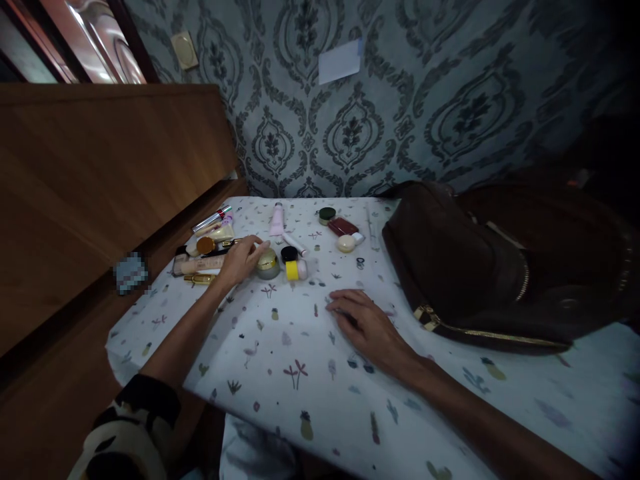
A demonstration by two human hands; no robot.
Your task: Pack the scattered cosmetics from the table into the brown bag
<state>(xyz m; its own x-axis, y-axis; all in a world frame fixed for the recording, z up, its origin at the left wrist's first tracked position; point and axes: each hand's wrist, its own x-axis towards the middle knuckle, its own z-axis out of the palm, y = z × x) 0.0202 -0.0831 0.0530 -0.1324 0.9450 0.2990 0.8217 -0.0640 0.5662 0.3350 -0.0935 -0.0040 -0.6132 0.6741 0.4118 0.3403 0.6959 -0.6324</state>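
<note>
My left hand (pixel 241 259) reaches over a cluster of cosmetics at the table's far left, its fingers curled beside a small round jar with a gold lid (pixel 268 263); whether it grips anything is unclear. My right hand (pixel 363 323) lies palm down on the patterned white tablecloth (pixel 300 373), fingers loosely bent, with a small dark thing under the fingertips that I cannot make out. A large dark brown handbag (pixel 465 267) with a gold zip lies to the right of that hand.
Scattered cosmetics lie on the far part of the table: a pink tube (pixel 277 220), a yellow-and-black item (pixel 291 263), a dark red compact (pixel 343 226), a green-lidded pot (pixel 327 215), gold and silver tubes (pixel 213 219). A wooden headboard (pixel 100 193) stands left, patterned wall behind.
</note>
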